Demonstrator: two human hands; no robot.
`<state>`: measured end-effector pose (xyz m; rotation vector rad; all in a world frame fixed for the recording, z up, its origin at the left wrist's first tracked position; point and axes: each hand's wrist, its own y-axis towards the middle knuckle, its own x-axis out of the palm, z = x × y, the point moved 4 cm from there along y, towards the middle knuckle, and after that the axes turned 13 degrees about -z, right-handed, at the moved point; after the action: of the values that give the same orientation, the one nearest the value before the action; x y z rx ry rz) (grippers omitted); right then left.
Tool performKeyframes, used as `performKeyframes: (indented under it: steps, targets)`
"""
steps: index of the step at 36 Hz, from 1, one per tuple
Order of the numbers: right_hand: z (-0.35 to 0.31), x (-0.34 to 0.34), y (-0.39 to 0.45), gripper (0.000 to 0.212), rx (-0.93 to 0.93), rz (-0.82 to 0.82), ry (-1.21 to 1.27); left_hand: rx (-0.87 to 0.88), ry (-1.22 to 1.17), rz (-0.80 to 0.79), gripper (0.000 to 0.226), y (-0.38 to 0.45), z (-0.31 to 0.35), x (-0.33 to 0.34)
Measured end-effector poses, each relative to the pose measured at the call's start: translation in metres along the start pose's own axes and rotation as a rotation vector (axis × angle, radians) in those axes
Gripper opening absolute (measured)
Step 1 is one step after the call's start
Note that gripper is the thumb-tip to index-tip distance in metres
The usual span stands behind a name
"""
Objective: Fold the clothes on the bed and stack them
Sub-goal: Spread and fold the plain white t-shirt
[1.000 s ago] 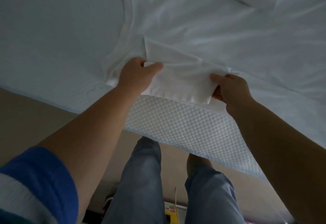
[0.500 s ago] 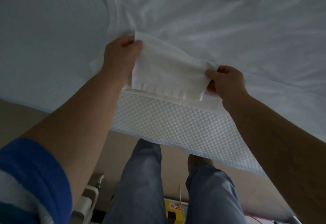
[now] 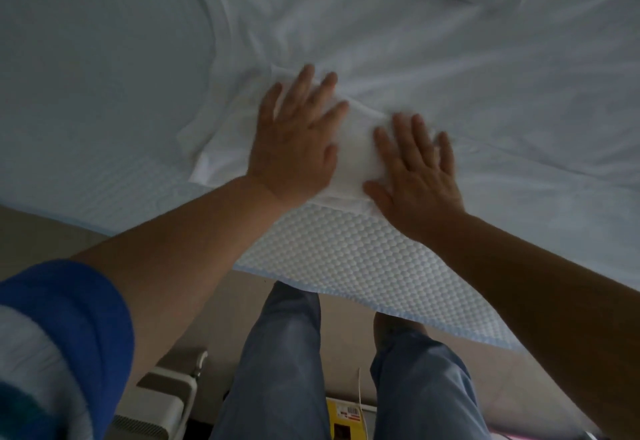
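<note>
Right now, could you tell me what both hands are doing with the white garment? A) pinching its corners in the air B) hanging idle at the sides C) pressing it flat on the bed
C: the left hand and right hand lie with fingers spread on the folded white garment at the bed's edge.

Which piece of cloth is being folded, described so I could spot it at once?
Start at the near edge of the bed, where the dimpled mattress pad shows. There, the left hand and right hand press flat on a white garment. Its folded-over flap looks brighter and thicker than the surrounding sheet.
</note>
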<state>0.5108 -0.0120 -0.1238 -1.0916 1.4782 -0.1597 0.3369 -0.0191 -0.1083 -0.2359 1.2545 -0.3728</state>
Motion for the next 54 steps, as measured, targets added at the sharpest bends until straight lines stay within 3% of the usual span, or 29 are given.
performKeyframes:
  steps: [3,8,14,17,19,22,29,33,36,38,44,47,51,53,54]
  targets:
    - [0.018,0.007,-0.001,0.081,0.114,-0.035,-0.058,-0.074,0.092,-0.193,0.078,0.004,-0.021,0.023]
    - [0.023,0.009,-0.002,0.085,0.139,-0.038,-0.095,-0.214,0.056,-0.209,0.092,0.005,-0.06,0.018]
    - [0.015,-0.003,-0.004,0.088,0.119,-0.023,-0.032,-0.273,-0.006,-0.129,0.083,-0.009,-0.067,0.0]
    - [0.01,-0.013,-0.003,0.082,0.148,0.005,0.075,-0.179,-0.053,-0.069,0.078,-0.02,-0.048,-0.007]
    - [0.012,-0.024,0.0,0.077,0.197,0.063,0.189,-0.078,-0.032,-0.117,0.071,-0.026,-0.037,0.001]
    - [0.023,-0.046,0.011,0.071,0.291,0.158,0.293,-0.078,-0.013,-0.277,0.071,-0.031,-0.038,0.017]
    - [0.057,-0.126,0.041,0.071,0.402,0.368,0.42,-0.136,-0.115,-0.286,0.058,-0.023,-0.041,0.003]
    - [0.072,-0.157,0.061,0.073,0.487,0.39,0.479,-0.147,-0.15,-0.177,0.041,-0.01,-0.036,-0.019]
    - [0.084,-0.165,0.079,0.077,0.55,0.365,0.536,-0.067,-0.259,0.08,0.024,0.002,-0.03,-0.044]
    - [0.094,-0.164,0.094,0.08,0.551,0.338,0.6,-0.008,-0.326,0.144,0.026,0.012,-0.025,-0.049]
    - [0.123,-0.152,0.124,0.07,0.597,0.425,0.951,-0.252,-0.503,-0.051,0.029,0.046,-0.021,-0.012]
    - [0.122,-0.155,0.125,0.046,0.566,0.429,0.939,-0.392,-0.524,-0.057,0.023,0.058,-0.022,-0.008]
    - [0.089,-0.167,0.102,0.006,0.375,0.473,0.696,-0.52,-0.593,-0.122,0.014,0.068,-0.021,-0.015]
    - [0.062,-0.172,0.082,0.006,0.148,0.556,0.486,-0.571,-0.782,-0.111,0.024,0.071,-0.021,-0.025]
    - [0.047,-0.171,0.071,0.007,0.014,0.575,0.37,-0.621,-0.995,-0.069,0.028,0.072,-0.02,-0.031]
